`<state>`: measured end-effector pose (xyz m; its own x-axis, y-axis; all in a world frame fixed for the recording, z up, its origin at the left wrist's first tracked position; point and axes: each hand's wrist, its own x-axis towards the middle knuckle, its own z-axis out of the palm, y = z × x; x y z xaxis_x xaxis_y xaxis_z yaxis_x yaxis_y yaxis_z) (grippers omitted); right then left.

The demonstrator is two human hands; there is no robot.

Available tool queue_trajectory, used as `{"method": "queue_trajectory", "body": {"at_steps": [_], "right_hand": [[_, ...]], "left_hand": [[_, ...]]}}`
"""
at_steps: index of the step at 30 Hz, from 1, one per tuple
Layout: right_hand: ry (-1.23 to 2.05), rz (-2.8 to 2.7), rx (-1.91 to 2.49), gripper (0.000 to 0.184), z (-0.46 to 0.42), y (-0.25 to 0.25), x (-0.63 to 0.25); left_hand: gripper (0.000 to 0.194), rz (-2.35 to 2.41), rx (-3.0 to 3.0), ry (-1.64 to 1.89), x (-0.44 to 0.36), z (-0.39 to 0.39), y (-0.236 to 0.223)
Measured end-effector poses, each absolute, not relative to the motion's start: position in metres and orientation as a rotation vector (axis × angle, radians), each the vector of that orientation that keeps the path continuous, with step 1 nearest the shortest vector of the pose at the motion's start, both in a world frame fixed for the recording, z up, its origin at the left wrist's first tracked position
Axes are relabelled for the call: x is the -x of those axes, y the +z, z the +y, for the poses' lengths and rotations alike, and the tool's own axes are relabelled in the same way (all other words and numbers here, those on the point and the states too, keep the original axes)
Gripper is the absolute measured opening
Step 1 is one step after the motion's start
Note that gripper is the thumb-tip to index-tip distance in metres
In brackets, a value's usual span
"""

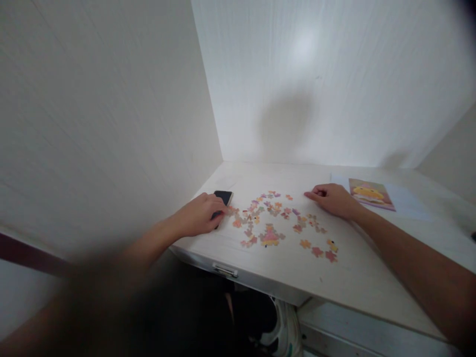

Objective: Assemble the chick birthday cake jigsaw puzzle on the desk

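Note:
My left hand [206, 214] lies over a dark phone [223, 196] at the left of the tabletop, its fingers loosely bent and lowered. Its fingertips come close to the leftmost loose jigsaw pieces [237, 223]. Farther right, my right hand [332, 198] rests on the table with its fingers curled in and thumb and forefinger close together; whatever they may hold is too small to make out. Between the hands, several pink, yellow and grey pieces lie scattered. A small joined cluster of pieces [269, 237] sits toward the front edge, with loose star-like pieces [317, 252] to its right.
A picture card [372, 194] showing a yellow figure lies on a white sheet [407, 201] beyond my right hand. Pale walls enclose the white table [282, 271] at the left and back. A drawer handle [225, 270] is on the front, above my legs.

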<state>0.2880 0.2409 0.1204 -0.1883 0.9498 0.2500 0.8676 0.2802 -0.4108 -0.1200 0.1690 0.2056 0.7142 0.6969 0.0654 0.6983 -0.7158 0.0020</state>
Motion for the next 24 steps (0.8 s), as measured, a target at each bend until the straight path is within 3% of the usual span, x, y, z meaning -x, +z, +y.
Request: {"method": "queue_trajectory", "body": {"at_steps": [6, 12, 24], "right_hand": [[0.092, -2.003, 1.763, 0.045, 0.248, 0.114, -0.280], [-0.122, -1.976, 1.903, 0.043, 0.248, 0.111, -0.268], [-0.316, -1.902, 2.159, 0.045, 0.242, 0.115, -0.251]], "left_hand": [[0.029, -1.147, 3.005, 0.116, 0.095, 0.192, 0.202], [0.026, -1.054, 3.094, 0.232, 0.087, 0.203, 0.200], [0.021, -0.816, 3.164, 0.177, 0.060, 0.173, 0.186]]}}
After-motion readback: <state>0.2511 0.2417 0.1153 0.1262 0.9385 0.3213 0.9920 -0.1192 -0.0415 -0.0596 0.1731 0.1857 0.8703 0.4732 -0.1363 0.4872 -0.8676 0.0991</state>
